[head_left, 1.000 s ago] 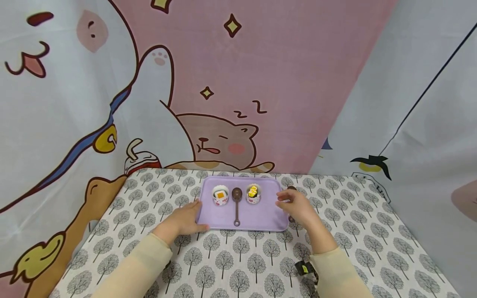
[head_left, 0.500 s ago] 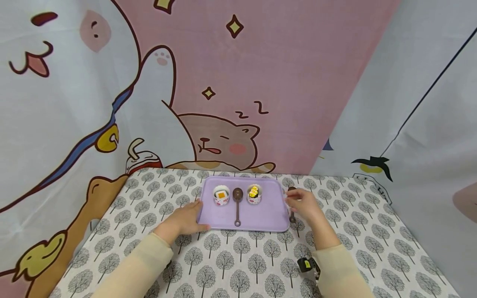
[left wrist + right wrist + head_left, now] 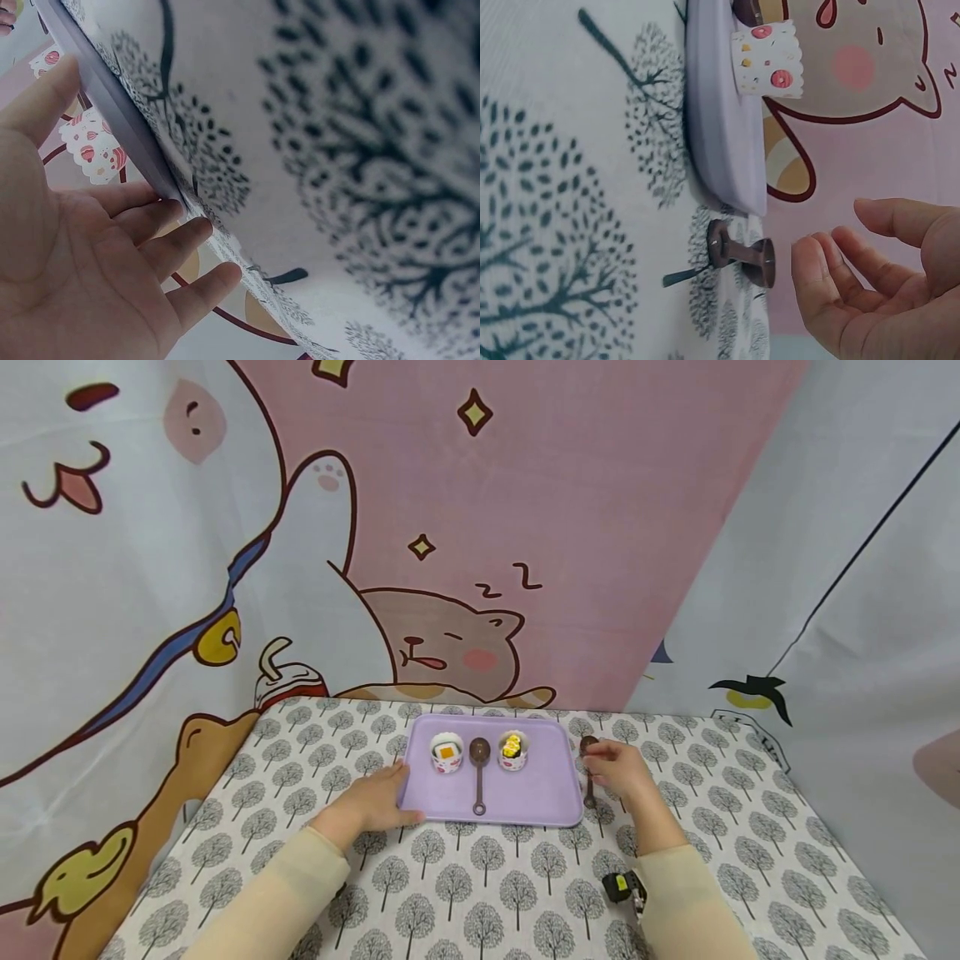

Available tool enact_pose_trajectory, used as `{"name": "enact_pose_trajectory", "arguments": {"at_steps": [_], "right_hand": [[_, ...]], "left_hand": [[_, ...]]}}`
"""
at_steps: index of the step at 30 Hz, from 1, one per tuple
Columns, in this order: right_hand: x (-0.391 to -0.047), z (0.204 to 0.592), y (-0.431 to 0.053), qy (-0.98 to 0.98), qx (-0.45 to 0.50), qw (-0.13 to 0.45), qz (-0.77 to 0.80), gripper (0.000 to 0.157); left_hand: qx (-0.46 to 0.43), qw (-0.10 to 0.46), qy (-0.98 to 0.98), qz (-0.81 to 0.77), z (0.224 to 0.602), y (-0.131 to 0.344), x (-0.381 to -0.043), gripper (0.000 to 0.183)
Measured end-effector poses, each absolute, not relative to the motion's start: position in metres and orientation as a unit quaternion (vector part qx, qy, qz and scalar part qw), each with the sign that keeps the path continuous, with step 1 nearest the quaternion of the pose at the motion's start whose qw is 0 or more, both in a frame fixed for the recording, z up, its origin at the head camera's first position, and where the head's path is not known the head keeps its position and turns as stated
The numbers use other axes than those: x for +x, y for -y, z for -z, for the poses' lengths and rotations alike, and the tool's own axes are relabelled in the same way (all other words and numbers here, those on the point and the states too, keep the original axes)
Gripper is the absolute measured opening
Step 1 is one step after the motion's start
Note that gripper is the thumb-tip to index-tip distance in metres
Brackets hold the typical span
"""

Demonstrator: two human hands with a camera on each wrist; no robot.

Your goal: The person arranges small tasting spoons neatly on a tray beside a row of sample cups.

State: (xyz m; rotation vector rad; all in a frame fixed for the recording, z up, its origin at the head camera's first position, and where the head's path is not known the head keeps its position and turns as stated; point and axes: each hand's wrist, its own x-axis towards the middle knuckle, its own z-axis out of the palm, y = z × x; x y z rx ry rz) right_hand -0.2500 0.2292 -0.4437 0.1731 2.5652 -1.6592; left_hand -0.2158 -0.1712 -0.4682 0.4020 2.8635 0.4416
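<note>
A lilac tray [image 3: 536,793] lies on the tree-print cloth. My left hand [image 3: 372,799] rests at its near left corner, fingers along the left rim and thumb near the front edge; the left wrist view shows the fingertips [image 3: 171,208] right at the rim. On the tray, a brown spoon [image 3: 479,777] lies between two paper cups, the left one [image 3: 447,767] with a white and orange filling, the right one [image 3: 513,763] with a yellow topping. Beyond the tray's right edge is a second brown spoon [image 3: 589,795]. My right hand [image 3: 622,775] hovers beside it, fingers loosely bent; the right wrist view shows them apart from the spoon [image 3: 742,253].
The tree-print cloth [image 3: 480,877] covers the table out to its edges. Behind stands a cartoon-print curtain [image 3: 600,527], with more hanging fabric at the right. A small black device [image 3: 619,887] sits at my right sleeve.
My right hand has moved right, from over the tray's right edge to beside the second spoon, showing more of that spoon. My left hand stays at the tray corner.
</note>
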Motion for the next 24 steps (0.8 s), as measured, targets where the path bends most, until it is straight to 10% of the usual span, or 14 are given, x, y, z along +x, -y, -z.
{"name": "enact_pose_trajectory", "arguments": {"at_steps": [24], "right_hand": [[-0.261,0.467,-0.242,-0.826,0.108,0.055,0.551,0.039]], "left_hand": [[0.135,0.106,-0.973,-0.154,0.467,0.171,-0.214,0.099]]}}
